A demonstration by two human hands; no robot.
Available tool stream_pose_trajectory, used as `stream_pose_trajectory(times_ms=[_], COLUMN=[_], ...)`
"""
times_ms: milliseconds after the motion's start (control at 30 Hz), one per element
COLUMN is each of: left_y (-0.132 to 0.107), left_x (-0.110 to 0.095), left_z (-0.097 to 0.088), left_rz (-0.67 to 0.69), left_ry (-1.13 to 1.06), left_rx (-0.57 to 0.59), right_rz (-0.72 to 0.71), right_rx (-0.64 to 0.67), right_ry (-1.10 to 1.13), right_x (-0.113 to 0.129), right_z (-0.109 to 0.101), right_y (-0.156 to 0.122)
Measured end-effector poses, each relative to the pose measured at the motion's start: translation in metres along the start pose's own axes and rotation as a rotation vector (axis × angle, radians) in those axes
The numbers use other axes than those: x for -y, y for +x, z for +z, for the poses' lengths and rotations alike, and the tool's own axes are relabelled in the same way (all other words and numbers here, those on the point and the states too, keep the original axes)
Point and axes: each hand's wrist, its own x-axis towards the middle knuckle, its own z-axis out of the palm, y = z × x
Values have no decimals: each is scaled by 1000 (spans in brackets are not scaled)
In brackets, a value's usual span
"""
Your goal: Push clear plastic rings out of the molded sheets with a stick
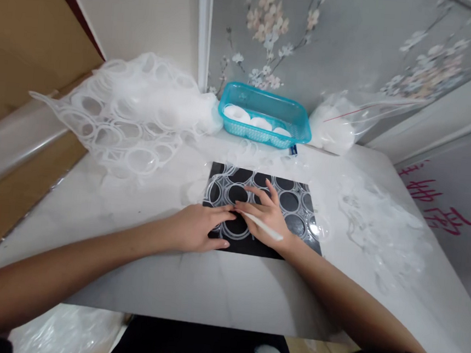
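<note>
A black mat (254, 247) lies on the white table (193, 282), and a clear plastic sheet of punched rings (295, 198) is spread over it. My left hand (198, 228) lies flat on the sheet's near left part, fingers stretched toward the middle. My right hand (265, 215) rests on the sheet beside it, fingers spread over the rings, with a thin white stick (263, 226) held between thumb and fingers. The fingertips of both hands meet at one ring near the sheet's centre.
A heap of clear ring-punched plastic waste (129, 112) fills the back left. A turquoise basket (265, 116) with white round pieces stands at the back, a clear plastic bag (332, 127) to its right. More clear scraps (380, 222) lie on the right.
</note>
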Motion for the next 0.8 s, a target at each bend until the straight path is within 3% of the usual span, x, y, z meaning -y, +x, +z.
stream_pose_trajectory(times_ms=[67, 133, 233, 300, 333, 400, 500, 567, 633, 800], left_y=[1, 1, 0, -3, -5, -11, -20, -25, -27, -26], left_x=[0, 1, 7, 11, 13, 15, 9, 2, -4, -11], left_z=[-3, -5, -6, -3, 0, 9, 23, 31, 37, 41], left_rz=[-3, 14, 32, 41, 52, 124, 352, 464, 483, 464], left_ry=[-31, -66, -99, -72, -39, 68, 271, 399, 494, 635], left_rx=[9, 14, 24, -4, -43, -144, -242, -275, -312, -333], right_rz=[-33, 98, 522, 647, 649, 576, 509, 531, 556, 564], right_rx=[-39, -173, -650, -811, -773, -528, -187, -80, -43, -38], right_ry=[-73, -122, -67, 57, 111, 227, 393, 467, 496, 521], right_x=[-19, -52, -99, -102, -92, -56, 8, 35, 46, 42], right_z=[-3, -13, -37, -50, -52, -49, -34, -25, -20, -18], right_y=[11, 31, 59, 62, 57, 36, -5, -24, -31, -27])
